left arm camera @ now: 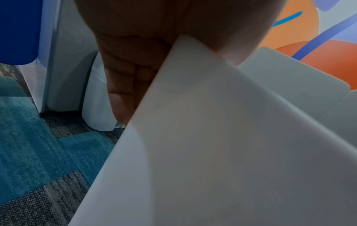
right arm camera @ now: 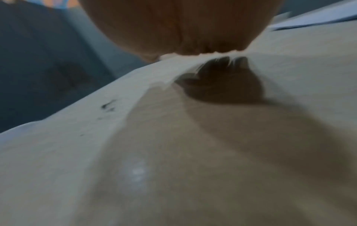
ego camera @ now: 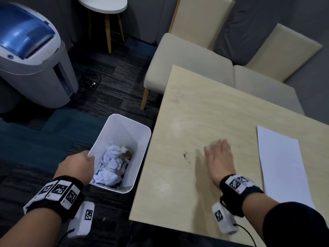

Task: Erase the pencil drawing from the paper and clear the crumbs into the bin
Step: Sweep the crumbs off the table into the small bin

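A white bin (ego camera: 140,129) with crumpled tissue inside stands tilted beside the table's left edge. My left hand (ego camera: 78,164) grips its near-left rim; in the left wrist view the fingers (left arm camera: 125,73) curl round the bin wall (left arm camera: 212,137). My right hand (ego camera: 218,154) lies flat on the wooden table (ego camera: 204,107), fingers straight and together. A small patch of dark eraser crumbs (ego camera: 186,155) sits left of that hand, between it and the table edge; they show again in the right wrist view as crumbs (right arm camera: 108,105). The white paper (ego camera: 283,164) lies at the right.
A grey machine with a blue lid (ego camera: 30,52) stands on the carpet at the far left. Cream chairs (ego camera: 188,61) are pushed against the table's far side. A small round white side table (ego camera: 105,4) stands at the back.
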`<action>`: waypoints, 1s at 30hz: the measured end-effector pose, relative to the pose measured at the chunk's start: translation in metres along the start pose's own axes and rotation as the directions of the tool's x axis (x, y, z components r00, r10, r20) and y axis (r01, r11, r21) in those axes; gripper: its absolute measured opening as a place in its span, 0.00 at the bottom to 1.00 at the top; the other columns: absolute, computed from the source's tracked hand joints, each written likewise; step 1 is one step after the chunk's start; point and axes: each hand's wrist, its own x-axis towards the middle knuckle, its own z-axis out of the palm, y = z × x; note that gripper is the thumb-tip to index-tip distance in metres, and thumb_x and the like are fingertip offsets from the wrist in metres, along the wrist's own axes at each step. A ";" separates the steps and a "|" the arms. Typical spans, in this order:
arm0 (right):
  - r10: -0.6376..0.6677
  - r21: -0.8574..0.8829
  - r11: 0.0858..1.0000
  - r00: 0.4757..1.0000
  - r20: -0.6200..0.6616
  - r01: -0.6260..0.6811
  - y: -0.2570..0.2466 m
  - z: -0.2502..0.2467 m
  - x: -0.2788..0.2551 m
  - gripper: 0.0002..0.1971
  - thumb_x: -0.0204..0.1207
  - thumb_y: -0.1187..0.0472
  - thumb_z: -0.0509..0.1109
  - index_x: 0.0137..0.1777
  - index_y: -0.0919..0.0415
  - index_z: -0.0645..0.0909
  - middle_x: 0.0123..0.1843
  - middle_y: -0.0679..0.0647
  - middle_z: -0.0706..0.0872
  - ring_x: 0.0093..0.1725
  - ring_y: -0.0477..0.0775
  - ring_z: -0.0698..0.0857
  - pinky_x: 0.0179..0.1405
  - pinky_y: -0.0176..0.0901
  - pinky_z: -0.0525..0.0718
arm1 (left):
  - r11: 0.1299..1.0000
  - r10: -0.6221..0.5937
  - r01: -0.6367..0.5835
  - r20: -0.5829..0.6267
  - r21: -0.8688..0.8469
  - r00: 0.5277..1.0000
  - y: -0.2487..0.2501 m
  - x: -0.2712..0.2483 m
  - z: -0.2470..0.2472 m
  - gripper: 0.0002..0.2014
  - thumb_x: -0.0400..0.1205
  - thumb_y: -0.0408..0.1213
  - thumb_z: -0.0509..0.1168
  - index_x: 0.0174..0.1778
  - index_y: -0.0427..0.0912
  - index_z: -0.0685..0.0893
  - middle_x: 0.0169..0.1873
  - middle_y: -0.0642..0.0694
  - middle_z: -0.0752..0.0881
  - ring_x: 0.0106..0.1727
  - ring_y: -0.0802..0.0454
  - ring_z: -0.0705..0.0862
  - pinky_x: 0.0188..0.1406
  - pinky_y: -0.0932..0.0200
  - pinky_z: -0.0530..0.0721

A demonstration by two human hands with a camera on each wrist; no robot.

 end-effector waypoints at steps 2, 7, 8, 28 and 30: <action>0.063 0.012 0.998 0.998 0.024 -0.064 -0.008 0.002 0.010 0.42 0.82 0.35 0.36 0.88 0.63 0.41 0.89 0.61 0.38 0.88 0.59 0.38 0.88 0.59 0.43 | 1.000 0.011 -0.011 -0.003 0.008 1.000 0.001 0.001 0.001 0.15 0.87 0.39 0.51 0.43 0.40 0.80 0.29 0.45 0.79 0.35 0.42 0.79 0.42 0.51 0.76; -0.464 0.028 0.885 0.876 0.131 0.464 -0.039 0.015 -0.041 0.34 0.86 0.35 0.38 0.87 0.46 0.33 0.84 0.40 0.26 0.84 0.40 0.28 0.83 0.42 0.34 | 1.000 0.016 -0.016 0.000 0.015 1.000 0.004 0.002 0.002 0.14 0.87 0.39 0.51 0.41 0.41 0.79 0.28 0.45 0.78 0.35 0.41 0.78 0.42 0.51 0.75; -0.434 0.043 0.901 0.896 0.097 0.431 -0.028 0.015 -0.046 0.34 0.85 0.33 0.37 0.86 0.44 0.32 0.84 0.39 0.26 0.83 0.38 0.27 0.83 0.41 0.35 | 1.000 0.015 -0.015 0.002 0.019 1.000 0.004 0.002 0.003 0.14 0.87 0.39 0.51 0.40 0.41 0.79 0.28 0.45 0.78 0.35 0.41 0.78 0.41 0.51 0.75; -0.287 0.202 0.941 0.957 0.047 0.273 -0.016 -0.005 -0.045 0.38 0.82 0.32 0.36 0.87 0.50 0.33 0.85 0.41 0.28 0.84 0.40 0.29 0.84 0.41 0.35 | 1.000 0.001 -0.002 0.010 0.025 1.000 0.000 0.001 0.006 0.14 0.86 0.40 0.51 0.41 0.42 0.79 0.30 0.42 0.79 0.36 0.39 0.79 0.40 0.52 0.75; -0.044 0.230 0.973 0.997 0.056 0.030 0.016 -0.007 -0.040 0.45 0.77 0.27 0.35 0.89 0.55 0.40 0.88 0.47 0.35 0.86 0.44 0.35 0.85 0.43 0.37 | 1.000 -0.002 0.002 0.006 0.014 1.000 -0.003 0.001 0.004 0.14 0.86 0.40 0.51 0.42 0.42 0.79 0.31 0.41 0.79 0.37 0.38 0.79 0.40 0.52 0.75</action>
